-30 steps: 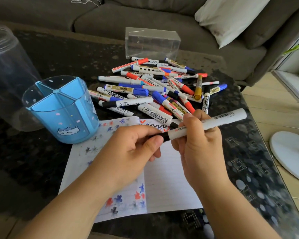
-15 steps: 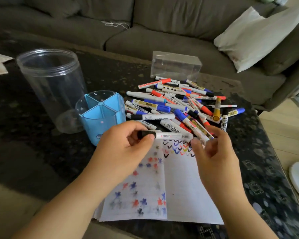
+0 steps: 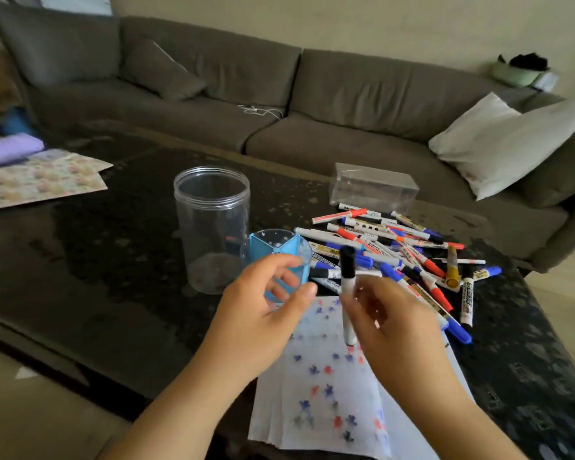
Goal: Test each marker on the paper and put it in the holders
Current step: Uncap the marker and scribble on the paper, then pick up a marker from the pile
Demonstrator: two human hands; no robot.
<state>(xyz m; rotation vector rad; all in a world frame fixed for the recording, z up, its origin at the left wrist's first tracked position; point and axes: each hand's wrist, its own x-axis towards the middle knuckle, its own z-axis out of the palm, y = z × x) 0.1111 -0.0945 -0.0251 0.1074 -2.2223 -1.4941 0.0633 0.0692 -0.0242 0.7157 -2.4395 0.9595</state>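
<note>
A white marker with a black cap (image 3: 347,293) stands nearly upright, cap uppermost, pinched in the fingers of the right hand (image 3: 392,330) above the white sheet of paper dotted with small blue and red flower marks (image 3: 326,386). The left hand (image 3: 263,317) hovers just beside it, fingers loosely curled and holding nothing, in front of the blue divided pen holder (image 3: 276,250). Behind that holder stands a tall clear plastic jar (image 3: 212,227). To the right lies a heap of red, blue, black and gold markers (image 3: 402,254) on the dark speckled table (image 3: 113,247), with a clear rectangular box (image 3: 372,189) beyond it.
</note>
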